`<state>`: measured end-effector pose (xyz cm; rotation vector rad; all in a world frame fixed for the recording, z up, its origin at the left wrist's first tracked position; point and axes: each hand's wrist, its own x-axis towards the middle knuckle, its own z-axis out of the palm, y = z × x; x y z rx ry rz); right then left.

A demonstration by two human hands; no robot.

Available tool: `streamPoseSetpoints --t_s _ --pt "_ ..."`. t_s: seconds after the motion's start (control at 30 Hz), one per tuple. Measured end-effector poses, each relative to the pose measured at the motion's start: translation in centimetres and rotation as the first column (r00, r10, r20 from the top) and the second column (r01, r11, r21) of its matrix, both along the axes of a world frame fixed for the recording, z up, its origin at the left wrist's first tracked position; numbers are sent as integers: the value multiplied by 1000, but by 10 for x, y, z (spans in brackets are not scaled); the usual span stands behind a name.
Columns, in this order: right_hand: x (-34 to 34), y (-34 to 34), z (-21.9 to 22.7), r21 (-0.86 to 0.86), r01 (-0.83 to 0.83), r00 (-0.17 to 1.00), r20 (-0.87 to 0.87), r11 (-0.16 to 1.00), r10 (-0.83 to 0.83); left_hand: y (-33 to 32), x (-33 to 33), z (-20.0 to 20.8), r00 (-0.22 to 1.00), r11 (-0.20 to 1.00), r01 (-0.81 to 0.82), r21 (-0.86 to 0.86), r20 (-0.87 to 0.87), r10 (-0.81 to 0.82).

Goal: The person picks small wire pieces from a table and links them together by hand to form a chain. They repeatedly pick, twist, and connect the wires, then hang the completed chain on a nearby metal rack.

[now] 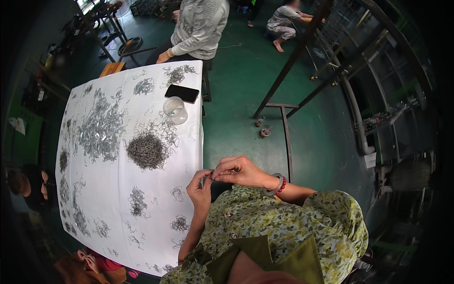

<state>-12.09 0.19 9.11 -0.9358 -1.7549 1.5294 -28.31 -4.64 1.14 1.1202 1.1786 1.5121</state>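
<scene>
My left hand [200, 189] and my right hand [240, 171] meet just off the right edge of the white-covered table [165, 227]. Both are closed in a pinch, fingertips together. Whatever sits between them is too small and too hidden to name. A pale bangle and a red bead bracelet [282, 183] circle my right wrist. Nearest to my hands on the table is a dense, dark heap of small bent wire pieces [147, 150], hook-like in shape. A wide scatter of shiny grey small metal pieces [100, 130] lies beyond it to the left.
A clear plastic cup [175, 111] and a black phone [182, 93] stand near the table's right edge. Smaller wire piles [138, 202] dot the cloth. A person in grey [198, 31] sits at the far end. A dark metal frame [287, 137] rises from the green floor.
</scene>
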Motion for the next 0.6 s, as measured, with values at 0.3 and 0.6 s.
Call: streamPoseSetpoints --t_s 0.3,0.6 --pt "11 -3 -1 122 207 973 -132 971 -191 8 13 20 997 995 81 -62 -7 -82" --pt "10 -18 -1 18 277 961 13 961 -278 0 9 15 960 992 125 28 -255 -114"
